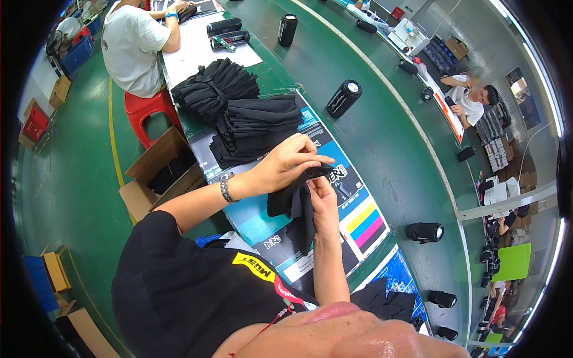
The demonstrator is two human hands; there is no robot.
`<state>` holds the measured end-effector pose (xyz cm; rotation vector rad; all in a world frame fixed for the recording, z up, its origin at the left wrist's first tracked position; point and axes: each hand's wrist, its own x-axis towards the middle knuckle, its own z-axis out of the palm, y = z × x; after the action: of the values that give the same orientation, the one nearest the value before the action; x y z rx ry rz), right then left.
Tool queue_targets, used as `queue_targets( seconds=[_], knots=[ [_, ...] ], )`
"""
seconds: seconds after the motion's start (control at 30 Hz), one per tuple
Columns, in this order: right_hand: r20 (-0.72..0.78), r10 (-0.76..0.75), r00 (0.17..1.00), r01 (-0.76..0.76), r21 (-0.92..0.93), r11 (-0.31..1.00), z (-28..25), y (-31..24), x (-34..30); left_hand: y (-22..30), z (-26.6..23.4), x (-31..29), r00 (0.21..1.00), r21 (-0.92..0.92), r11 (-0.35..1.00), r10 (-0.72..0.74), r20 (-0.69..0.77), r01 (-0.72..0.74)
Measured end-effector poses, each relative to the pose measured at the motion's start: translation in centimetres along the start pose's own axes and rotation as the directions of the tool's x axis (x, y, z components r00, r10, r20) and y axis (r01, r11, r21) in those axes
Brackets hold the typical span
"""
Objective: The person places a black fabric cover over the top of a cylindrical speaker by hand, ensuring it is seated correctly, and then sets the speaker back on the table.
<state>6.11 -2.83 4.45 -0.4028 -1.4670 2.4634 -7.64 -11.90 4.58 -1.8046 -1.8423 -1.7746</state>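
Both hands are on a limp piece of black cloth (293, 201) above the printed sheets of the bench. My left hand (286, 166), with a metal watch at its wrist, pinches the cloth's upper edge between thumb and fingers. Just below and to the right, my right hand (323, 203) grips the same edge with bent fingers. The rest of the cloth hangs down between the two wrists. Beyond my left hand lies a pile of black cloth pieces (262, 119), with a gathered bundle (216, 88) behind it.
To the right, a green conveyor belt (382, 161) carries several black cylindrical speakers (344, 98). An opened cardboard box (136, 200) stands left of the bench. A co-worker in a white shirt (132, 45) sits on a red stool (146, 113). More black cloth (382, 301) lies near my right forearm.
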Motion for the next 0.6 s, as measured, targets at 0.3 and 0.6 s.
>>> queue_targets(
  seconds=[0.3,0.6],
  knots=[
    [0.081,-0.204,0.976,0.211,-0.088,0.974,-3.1,-3.5,0.4,-1.9,-1.1,-0.2,0.769,-0.689,0.346,-0.359,0.529,0.636],
    [-0.168,-0.495,0.853,0.253,-0.695,0.673,-8.9,-7.1,11.9,-9.9,-2.0,12.0,0.826,-0.421,0.735,-0.336,0.453,0.531]
  ],
)
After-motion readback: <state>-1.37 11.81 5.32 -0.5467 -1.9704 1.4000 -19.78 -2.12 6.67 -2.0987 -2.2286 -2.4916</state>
